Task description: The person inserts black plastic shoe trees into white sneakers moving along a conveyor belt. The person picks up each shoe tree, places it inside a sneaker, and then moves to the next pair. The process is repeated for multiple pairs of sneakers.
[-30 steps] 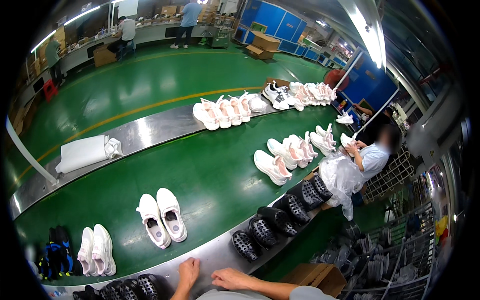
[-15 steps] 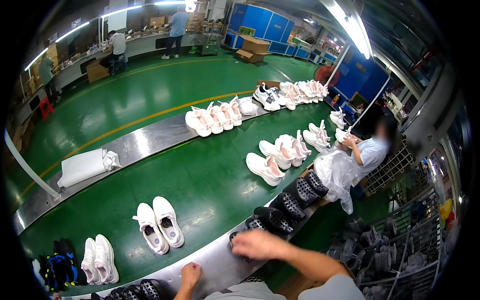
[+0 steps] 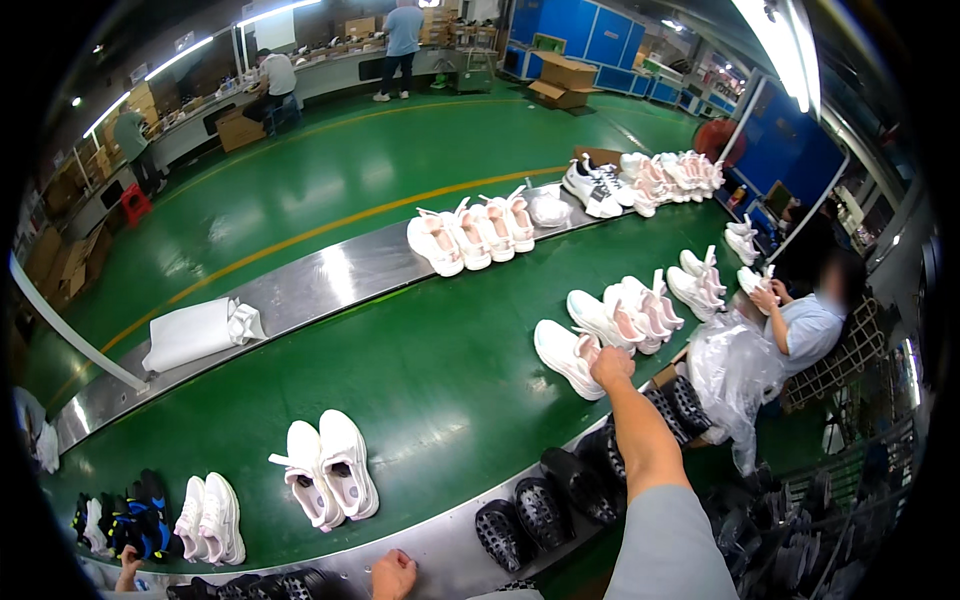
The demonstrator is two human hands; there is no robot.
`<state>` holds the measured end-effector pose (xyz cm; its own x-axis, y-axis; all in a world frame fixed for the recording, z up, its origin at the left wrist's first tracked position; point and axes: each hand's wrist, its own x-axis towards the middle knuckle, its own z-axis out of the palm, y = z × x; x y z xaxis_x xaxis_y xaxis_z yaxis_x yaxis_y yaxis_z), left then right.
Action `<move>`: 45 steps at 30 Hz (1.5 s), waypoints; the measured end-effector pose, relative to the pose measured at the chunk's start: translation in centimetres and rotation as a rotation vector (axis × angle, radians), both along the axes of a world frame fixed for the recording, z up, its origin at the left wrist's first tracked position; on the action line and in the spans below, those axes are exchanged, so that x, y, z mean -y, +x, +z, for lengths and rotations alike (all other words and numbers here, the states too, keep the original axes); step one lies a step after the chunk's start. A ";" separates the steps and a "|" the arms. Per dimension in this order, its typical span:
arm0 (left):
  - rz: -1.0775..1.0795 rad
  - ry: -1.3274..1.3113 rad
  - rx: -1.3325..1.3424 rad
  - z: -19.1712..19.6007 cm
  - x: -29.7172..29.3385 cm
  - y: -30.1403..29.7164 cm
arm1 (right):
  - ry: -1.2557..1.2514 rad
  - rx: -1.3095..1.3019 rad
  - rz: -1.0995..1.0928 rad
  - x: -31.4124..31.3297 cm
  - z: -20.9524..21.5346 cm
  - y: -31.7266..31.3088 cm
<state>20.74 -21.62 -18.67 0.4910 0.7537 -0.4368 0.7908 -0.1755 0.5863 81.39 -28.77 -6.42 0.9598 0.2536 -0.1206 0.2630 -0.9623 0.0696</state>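
Head view looks down on a green conveyor belt [image 3: 440, 390] with steel rails along both long sides, carrying shoes in loose pairs. Right hand [image 3: 612, 366] is stretched far out and rests on the heel end of the nearest white shoe [image 3: 568, 357]; fingers look curled over it, but whether they are clamped on it or only touching cannot be told at this size. Left hand [image 3: 393, 575] lies loosely closed on the near steel rail [image 3: 450, 548], holding nothing that can be seen. Judged from the layout, the work is partway through: most pairs on the belt sit untouched, and the dark perforated insoles [image 3: 545, 505] along the near rail are not yet placed in any shoe. Count on the belt: one white pair [image 3: 330, 480] mid-belt, one white pair [image 3: 210, 518] at near left, about four white-and-pink shoes beyond the right hand, and four or so further white shoes near the seated co-worker [image 3: 805, 325]. On the far rail, roughly five pale shoes [image 3: 470, 235] in one cluster, then a longer row too packed to count. Dark insoles: about six visible. One folded white sheet [image 3: 195, 335] lies on the far rail. Three people stand at benches in the background
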 end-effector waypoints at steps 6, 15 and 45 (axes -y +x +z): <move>-0.170 -0.055 -0.069 3.3 0.2 1.2 | 0.136 -0.034 0.071 -0.3 -4.9 4.5; -0.173 0.121 0.071 2.4 1.0 1.0 | 0.179 0.253 -0.101 -0.5 -5.1 9.5; -0.098 -0.156 0.202 0.0 -0.7 -1.0 | 0.649 -0.138 0.551 -1.0 8.6 -36.6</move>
